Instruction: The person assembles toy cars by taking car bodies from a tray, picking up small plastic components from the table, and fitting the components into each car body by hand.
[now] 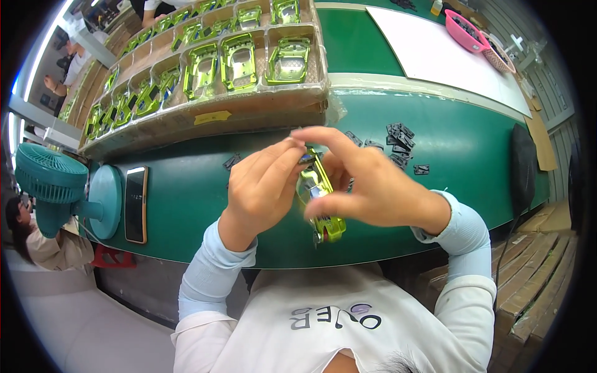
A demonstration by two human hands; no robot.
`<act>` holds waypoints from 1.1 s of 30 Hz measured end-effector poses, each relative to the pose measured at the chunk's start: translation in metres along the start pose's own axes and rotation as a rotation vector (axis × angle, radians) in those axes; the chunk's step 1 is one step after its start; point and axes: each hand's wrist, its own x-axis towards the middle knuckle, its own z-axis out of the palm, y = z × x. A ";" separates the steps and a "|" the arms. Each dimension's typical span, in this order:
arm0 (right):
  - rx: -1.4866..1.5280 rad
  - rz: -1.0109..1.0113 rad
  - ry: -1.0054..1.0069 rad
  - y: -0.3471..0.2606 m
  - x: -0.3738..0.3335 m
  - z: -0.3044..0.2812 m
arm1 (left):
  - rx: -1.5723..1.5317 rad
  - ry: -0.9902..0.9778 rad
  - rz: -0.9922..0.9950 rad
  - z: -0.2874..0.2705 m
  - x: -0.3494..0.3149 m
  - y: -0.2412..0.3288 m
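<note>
A shiny lime-green frame part [333, 228] is held tilted between my two hands, above the near side of the green table. At its far end, the fingers of my left hand [260, 186] are pressed together, next to a small dark piece [306, 159]. My right hand [379, 189] is curved round the part's right side, with the thumb across its near half and the index finger reaching over to the left fingertips. My fingers hide much of the frame. Several small black pieces [400, 142] lie in a loose pile beyond my right hand.
A divided carton [205, 118] of similar green frames stands at the far left. A teal fan [106, 202] and a phone [136, 205] are left on the table [472, 149]. A white board [435, 59] bears a pink basket [465, 31] at far right. Other people sit leftward.
</note>
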 end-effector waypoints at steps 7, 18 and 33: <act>-0.356 -0.597 0.299 0.015 0.007 -0.006 | -0.267 -0.012 -0.217 0.001 0.002 0.013; -0.390 -0.507 0.267 0.011 0.002 -0.005 | -0.355 -0.144 -0.327 -0.004 0.005 0.016; -0.376 -0.463 0.233 0.009 0.007 -0.009 | -0.293 -0.080 -0.216 0.004 0.004 0.018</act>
